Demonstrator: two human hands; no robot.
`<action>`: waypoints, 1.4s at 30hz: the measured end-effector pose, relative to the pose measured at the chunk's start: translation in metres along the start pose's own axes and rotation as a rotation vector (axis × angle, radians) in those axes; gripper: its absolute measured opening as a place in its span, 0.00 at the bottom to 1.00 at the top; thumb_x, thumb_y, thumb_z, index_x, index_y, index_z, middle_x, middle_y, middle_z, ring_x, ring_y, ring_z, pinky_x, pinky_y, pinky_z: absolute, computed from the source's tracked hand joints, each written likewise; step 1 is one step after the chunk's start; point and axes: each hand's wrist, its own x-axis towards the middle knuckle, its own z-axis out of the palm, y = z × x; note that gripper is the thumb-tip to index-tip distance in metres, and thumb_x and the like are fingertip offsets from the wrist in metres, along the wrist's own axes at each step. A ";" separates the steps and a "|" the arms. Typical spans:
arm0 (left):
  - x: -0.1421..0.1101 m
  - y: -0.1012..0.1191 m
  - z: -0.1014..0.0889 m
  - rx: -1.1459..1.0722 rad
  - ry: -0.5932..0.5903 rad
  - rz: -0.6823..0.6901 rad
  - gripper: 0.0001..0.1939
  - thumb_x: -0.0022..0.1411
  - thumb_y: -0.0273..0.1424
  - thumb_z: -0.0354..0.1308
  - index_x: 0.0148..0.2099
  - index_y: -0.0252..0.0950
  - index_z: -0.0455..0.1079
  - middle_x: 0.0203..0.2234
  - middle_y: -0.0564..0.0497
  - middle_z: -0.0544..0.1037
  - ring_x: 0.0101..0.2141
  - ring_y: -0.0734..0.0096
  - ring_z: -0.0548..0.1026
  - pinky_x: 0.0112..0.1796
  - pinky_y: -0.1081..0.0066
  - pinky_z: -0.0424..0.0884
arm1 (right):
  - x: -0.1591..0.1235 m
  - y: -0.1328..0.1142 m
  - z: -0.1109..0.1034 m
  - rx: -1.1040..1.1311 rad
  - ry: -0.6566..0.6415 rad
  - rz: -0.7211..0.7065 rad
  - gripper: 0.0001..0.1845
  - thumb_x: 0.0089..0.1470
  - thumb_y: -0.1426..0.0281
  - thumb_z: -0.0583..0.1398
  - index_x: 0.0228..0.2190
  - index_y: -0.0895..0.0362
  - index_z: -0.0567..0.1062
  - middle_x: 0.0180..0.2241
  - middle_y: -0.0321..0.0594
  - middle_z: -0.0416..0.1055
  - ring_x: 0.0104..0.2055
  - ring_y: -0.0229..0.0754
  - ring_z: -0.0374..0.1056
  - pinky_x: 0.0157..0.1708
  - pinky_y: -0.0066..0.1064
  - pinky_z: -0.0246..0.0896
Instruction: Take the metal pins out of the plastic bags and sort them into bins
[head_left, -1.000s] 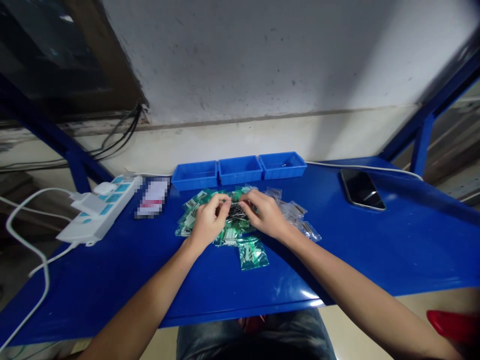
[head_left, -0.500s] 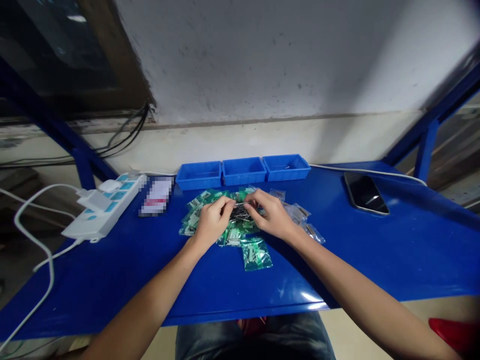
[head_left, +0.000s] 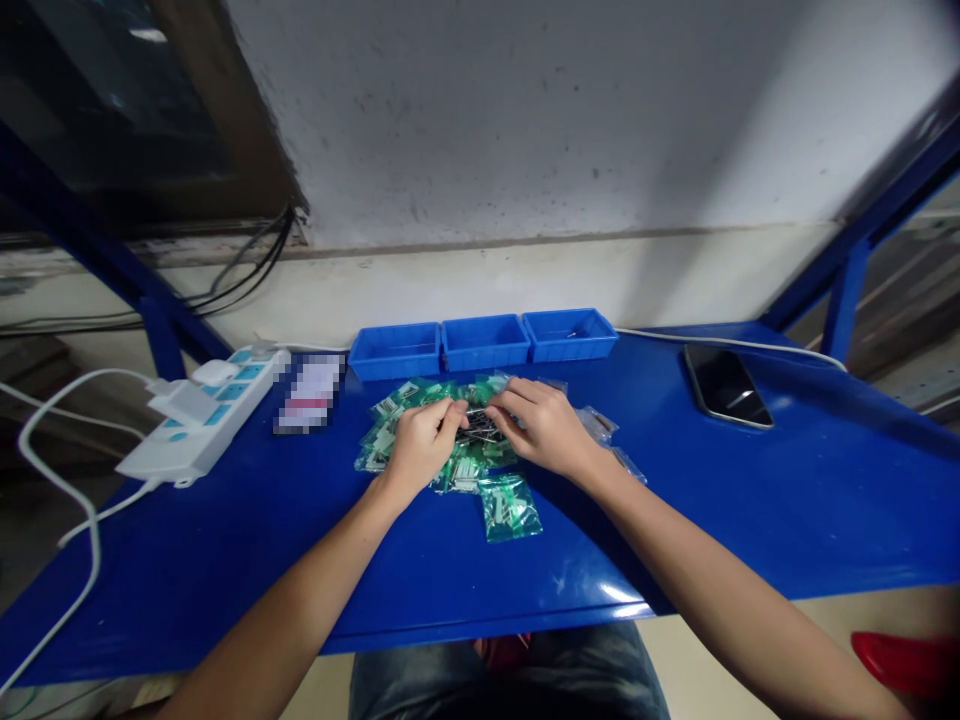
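Observation:
Over a pile of thin metal pieces (head_left: pixel 481 431), possibly screws or pins, my two hands face each other. The thumb and forefinger of my left hand (head_left: pixel 424 438) are pinched on a thin metal piece (head_left: pixel 475 411). My right hand (head_left: pixel 546 425) has its fingers curled together at the other end of that piece; its fingertips are partly hidden. Small green-tinted plastic bags (head_left: pixel 390 425) with pale strips and metal parts inside lie around the pile. One such bag (head_left: pixel 510 508) lies apart, nearer the front edge.
Three blue bins (head_left: pixel 486 345) stand in a row against the wall. Clear bags (head_left: pixel 598 425) show beyond my right wrist. On the blue table (head_left: pixel 810 480) a phone (head_left: pixel 726 386) lies to the right. A white power strip (head_left: pixel 202 425) and a blurred-out flat item (head_left: pixel 309 395) are on the left.
My hands stay over the pile, fingertips still close together. The right fingers have curled in slightly, and less of the thin metal piece shows between them. The view has shifted a little.

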 end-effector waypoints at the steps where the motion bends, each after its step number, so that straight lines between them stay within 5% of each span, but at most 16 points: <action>1: 0.000 0.001 0.000 0.000 -0.012 0.002 0.18 0.66 0.36 0.46 0.28 0.36 0.69 0.14 0.56 0.67 0.17 0.75 0.66 0.22 0.74 0.61 | 0.000 -0.001 0.000 0.004 0.007 0.006 0.16 0.62 0.66 0.48 0.30 0.59 0.72 0.27 0.41 0.66 0.28 0.39 0.61 0.29 0.32 0.54; 6: 0.000 0.004 -0.002 -0.030 -0.046 0.033 0.11 0.65 0.36 0.47 0.37 0.37 0.67 0.16 0.58 0.65 0.18 0.76 0.65 0.21 0.76 0.59 | 0.001 -0.002 0.002 0.021 0.037 0.054 0.18 0.62 0.67 0.47 0.26 0.58 0.70 0.24 0.40 0.65 0.27 0.38 0.59 0.28 0.30 0.52; 15: 0.001 0.002 -0.002 0.003 -0.052 0.087 0.20 0.67 0.36 0.43 0.24 0.36 0.63 0.16 0.55 0.67 0.20 0.73 0.69 0.25 0.74 0.62 | -0.001 -0.005 -0.002 0.110 -0.017 0.013 0.16 0.61 0.66 0.49 0.31 0.59 0.73 0.27 0.41 0.66 0.30 0.40 0.62 0.31 0.31 0.55; 24: 0.000 -0.001 -0.001 -0.038 -0.043 0.066 0.21 0.67 0.36 0.44 0.25 0.36 0.67 0.19 0.53 0.73 0.21 0.73 0.71 0.26 0.74 0.65 | -0.001 -0.006 0.000 0.127 0.054 0.027 0.13 0.60 0.67 0.51 0.33 0.59 0.73 0.29 0.42 0.68 0.31 0.40 0.63 0.31 0.31 0.57; 42: -0.002 -0.001 0.000 -0.056 -0.039 -0.001 0.23 0.67 0.37 0.43 0.22 0.35 0.65 0.16 0.54 0.69 0.19 0.75 0.70 0.24 0.75 0.63 | 0.000 -0.006 0.000 0.145 0.056 0.022 0.12 0.61 0.68 0.50 0.32 0.59 0.71 0.29 0.41 0.66 0.29 0.38 0.62 0.30 0.30 0.57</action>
